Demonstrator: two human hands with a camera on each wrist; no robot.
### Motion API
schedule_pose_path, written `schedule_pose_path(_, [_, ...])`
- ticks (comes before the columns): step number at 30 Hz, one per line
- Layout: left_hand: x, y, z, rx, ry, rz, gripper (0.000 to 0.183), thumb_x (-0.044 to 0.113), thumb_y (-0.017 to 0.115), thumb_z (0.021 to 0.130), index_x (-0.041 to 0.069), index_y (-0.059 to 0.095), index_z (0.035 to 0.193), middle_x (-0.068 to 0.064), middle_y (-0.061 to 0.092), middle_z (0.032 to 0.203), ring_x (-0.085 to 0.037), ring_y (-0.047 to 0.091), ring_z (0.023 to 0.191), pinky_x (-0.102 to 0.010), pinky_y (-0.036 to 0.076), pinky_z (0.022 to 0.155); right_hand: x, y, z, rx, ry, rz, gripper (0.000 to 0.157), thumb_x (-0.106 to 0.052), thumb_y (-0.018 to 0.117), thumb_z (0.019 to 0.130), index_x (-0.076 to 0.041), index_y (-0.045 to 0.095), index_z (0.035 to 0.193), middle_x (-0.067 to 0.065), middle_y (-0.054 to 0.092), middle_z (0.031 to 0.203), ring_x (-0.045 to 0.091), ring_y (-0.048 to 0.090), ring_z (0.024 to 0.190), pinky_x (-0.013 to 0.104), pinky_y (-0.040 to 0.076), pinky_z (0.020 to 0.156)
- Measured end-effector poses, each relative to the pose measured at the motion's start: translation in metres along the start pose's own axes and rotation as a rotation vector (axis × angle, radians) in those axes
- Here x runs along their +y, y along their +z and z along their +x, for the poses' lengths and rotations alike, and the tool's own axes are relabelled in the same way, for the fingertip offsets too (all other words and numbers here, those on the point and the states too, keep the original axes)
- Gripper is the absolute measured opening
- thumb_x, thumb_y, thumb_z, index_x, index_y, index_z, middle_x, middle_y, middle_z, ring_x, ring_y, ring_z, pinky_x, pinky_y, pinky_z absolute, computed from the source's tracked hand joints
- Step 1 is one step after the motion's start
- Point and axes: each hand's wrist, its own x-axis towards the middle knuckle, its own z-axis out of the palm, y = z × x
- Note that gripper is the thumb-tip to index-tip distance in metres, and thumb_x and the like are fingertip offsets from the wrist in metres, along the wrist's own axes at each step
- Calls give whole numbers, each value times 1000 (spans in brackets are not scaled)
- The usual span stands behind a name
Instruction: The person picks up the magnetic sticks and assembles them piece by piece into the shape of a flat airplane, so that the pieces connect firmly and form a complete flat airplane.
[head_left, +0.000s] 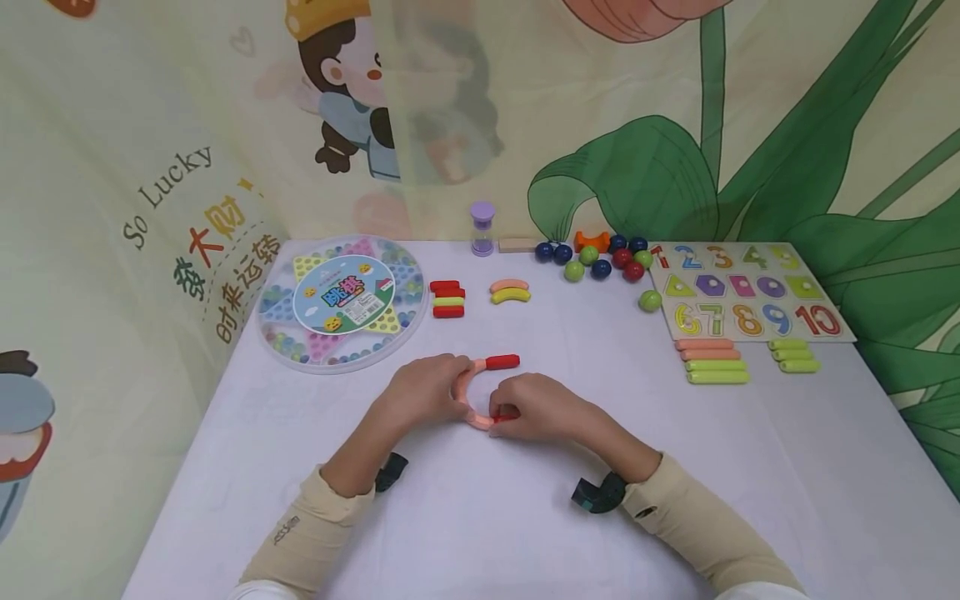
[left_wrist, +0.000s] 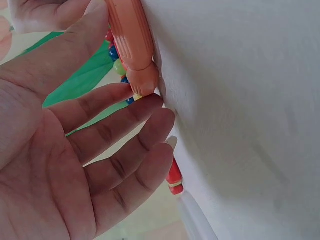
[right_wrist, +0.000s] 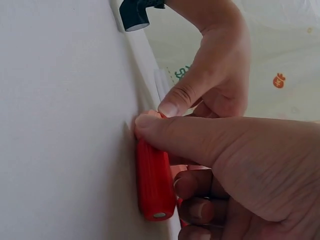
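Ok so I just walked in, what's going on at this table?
A person is handling an open C shape made of small rods on a white-covered table. Their left hand holds the pink curve, while the right hand grips a red rod at its near end. A second red rod sits at the far end. Fingers cover the near joint, so I can't tell whether it's attached. Red and green rods lie farther back.

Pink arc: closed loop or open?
Open. Head view shows the pink arc as a C, its upper red stick apart from the lower red stick.
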Motion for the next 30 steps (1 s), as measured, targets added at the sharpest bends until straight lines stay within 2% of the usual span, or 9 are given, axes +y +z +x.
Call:
schedule_pose_path(4, [0,-2,1,-34,-12,8,58,46,79,62,16,58,107,3,55,80,-13,50,75,-28,42,61,6,-9,-2,-36,23,16,19,-37,70,77,-23,68,89,-14,52,66,5,48,62,21,43,57])
schedule_pose_path(7, [1,-5,4,-76,-28,21,62,41,79,64,17,56,116,3,56,91,-13,49,82,-29,44,67,20,-32,-8,-22,78,39,23,-38,68,79,-21,68,95,-12,55,72,8,50,67,24,45,60])
schedule_pose_path(12, [3,-9,15,-62,-17,53,55,37,75,71,16,57,118,2,57,96,-13,51,82,-28,46,68,72,-89,-24,253,287,46,22,-25,65,83,-11,68,100,-3,60,83,16,51,76,31,46,64])
schedule_pose_path(15, [6,-9,26,-24,6,78,48,35,72,74,16,58,116,3,59,94,-12,52,80,-26,46,67,106,-114,-32,422,497,6,22,-20,62,85,-7,65,103,6,59,91,23,50,82,37,46,69])
schedule_pose_path(17, [9,-8,35,-22,26,85,45,33,72,75,16,59,115,3,59,91,-11,52,78,-26,47,65,123,-123,-36,469,644,-55,25,-17,60,85,-4,64,106,13,57,96,29,48,87,42,45,73])
schedule_pose_path(20, [13,-5,47,-34,63,110,40,31,71,76,16,61,111,4,57,86,-11,51,75,-24,45,61,139,-127,-42,440,831,-168,29,-12,59,83,1,61,109,21,52,102,37,45,91,51,42,77])
schedule_pose_path(24, [17,-4,57,-47,91,133,32,29,72,76,15,63,104,4,54,81,-12,51,72,-23,44,57,146,-122,-44,300,942,-246,26,-10,57,83,5,59,104,25,53,95,39,46,82,52,44,71])
schedule_pose_path(27, [19,-4,59,-49,83,132,29,27,72,76,15,63,101,4,54,79,-13,51,71,-23,44,57,143,-116,-40,196,881,-250,24,-11,57,84,4,59,103,22,57,91,36,50,78,49,45,68])
schedule_pose_path(30, [18,-6,60,-52,62,127,28,26,72,77,16,63,100,4,55,79,-13,51,72,-23,44,58,135,-111,-32,113,718,-217,24,-14,62,82,0,62,101,16,60,92,31,50,80,45,45,72])
